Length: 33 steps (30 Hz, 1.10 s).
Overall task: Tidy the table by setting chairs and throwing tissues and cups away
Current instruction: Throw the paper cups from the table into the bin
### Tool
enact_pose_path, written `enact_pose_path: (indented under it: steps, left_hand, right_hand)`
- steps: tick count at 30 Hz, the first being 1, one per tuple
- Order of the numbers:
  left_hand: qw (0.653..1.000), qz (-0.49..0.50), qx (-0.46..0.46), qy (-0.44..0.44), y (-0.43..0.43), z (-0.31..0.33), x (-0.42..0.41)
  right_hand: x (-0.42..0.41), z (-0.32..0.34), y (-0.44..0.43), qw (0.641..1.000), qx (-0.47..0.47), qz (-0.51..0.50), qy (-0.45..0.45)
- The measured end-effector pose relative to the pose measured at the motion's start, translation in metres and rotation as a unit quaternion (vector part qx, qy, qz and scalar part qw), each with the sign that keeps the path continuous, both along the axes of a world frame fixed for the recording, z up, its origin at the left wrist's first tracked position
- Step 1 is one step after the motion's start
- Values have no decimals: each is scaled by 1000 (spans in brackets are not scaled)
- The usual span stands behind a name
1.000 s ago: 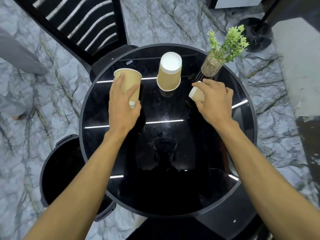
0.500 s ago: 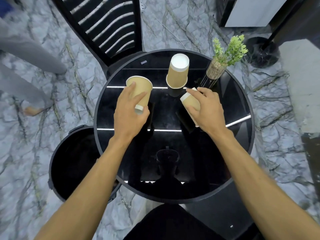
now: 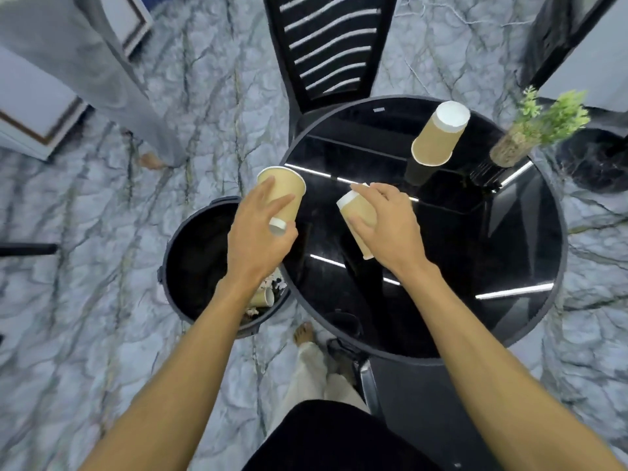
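Left grip (image 3: 261,232) clasps an upright cup (image 3: 283,193); right grip (image 3: 387,222) clasps a tilted cup (image 3: 353,207) above the table (image 3: 530,232).

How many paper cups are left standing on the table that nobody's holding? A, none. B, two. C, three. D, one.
D: only the upside-down cup stands free on the table, near the plant; the left hand and right hand each hold one.

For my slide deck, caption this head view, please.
Both hands, left and right, each hold a paper cup beside the bin.
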State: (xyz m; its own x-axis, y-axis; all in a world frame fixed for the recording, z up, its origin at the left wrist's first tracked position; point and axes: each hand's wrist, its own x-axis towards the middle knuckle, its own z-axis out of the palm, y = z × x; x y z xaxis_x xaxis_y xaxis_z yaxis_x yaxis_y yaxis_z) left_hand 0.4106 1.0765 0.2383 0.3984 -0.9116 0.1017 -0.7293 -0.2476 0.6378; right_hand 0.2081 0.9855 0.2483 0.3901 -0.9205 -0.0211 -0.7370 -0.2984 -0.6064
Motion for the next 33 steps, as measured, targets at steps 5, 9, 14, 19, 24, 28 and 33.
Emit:
enact_pose_path:
  steps: [5, 9, 14, 19, 24, 28, 33]
  left_hand:
    - [998, 69, 4, 3, 49, 2, 45]
    - [992, 124, 17, 5, 78, -1, 81]
    - [983, 180, 32, 16, 102, -9, 118]
    - [976, 210, 42, 31, 107, -28, 152]
    - [970, 228, 62, 54, 97, -65, 179]
    - [964, 233, 98, 82, 94, -125, 194]
    - [903, 129, 389, 132, 113, -203, 191]
  right_hand:
    - [61, -2, 19, 997, 3, 78, -11]
    - [112, -6, 30, 991, 7, 134, -19]
    - [172, -16, 38, 982, 13, 188, -20]
    - [222, -32, 38, 977, 28, 213, -16]
    - [265, -69, 31, 978, 19, 208, -11]
    - [291, -129, 33, 975, 50, 212, 48]
    - [285, -199, 58, 915, 205, 224, 267]
